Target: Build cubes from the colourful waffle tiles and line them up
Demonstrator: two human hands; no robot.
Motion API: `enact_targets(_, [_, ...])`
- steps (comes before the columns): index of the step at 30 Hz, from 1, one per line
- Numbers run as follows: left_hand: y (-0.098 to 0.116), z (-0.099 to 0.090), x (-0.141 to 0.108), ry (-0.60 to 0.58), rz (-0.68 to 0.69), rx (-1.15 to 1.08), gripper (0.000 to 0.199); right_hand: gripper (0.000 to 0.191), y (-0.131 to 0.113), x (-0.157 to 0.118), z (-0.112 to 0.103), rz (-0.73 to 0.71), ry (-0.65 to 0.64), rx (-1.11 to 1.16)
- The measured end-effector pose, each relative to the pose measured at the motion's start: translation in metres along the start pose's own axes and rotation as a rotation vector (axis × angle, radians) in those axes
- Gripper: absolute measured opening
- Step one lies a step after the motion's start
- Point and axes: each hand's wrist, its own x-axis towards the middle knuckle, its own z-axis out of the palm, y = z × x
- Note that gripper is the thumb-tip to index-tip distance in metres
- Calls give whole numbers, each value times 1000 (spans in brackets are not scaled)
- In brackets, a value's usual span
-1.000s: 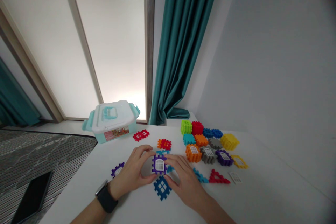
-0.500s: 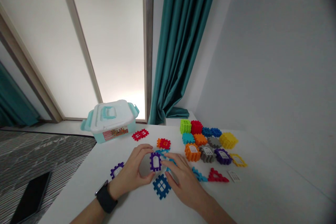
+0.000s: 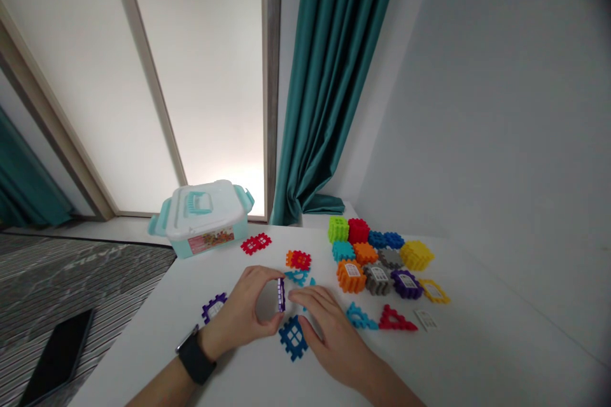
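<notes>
A white counter (image 3: 252, 372) carries a closed pale box (image 3: 207, 221) at its far left, contents hidden. The right hand (image 3: 333, 334) has fingers and thumb spread apart; the left hand (image 3: 240, 311) pinches a purple tile (image 3: 281, 296) between thumb and fingers. That tile stands edge-on, just beside the right hand's fingers, near a blue tile (image 3: 293, 336).

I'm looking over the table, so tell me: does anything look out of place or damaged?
A white lattice insert lies loose just right of the red triangle; it looks odd because similar inserts sit inside frames, as in the purple stack. I see no clear damage.
</notes>
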Motion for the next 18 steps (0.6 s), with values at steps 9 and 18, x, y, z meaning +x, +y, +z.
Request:
enact_targets(9, [1, 1, 1, -16, 95, 171, 63, 43, 1, 2, -2, -97, 56, -123])
enact_targets(18, [1, 1, 2, 24, 163, 202, 53, 29, 8, 1, 4, -107, 135, -159])
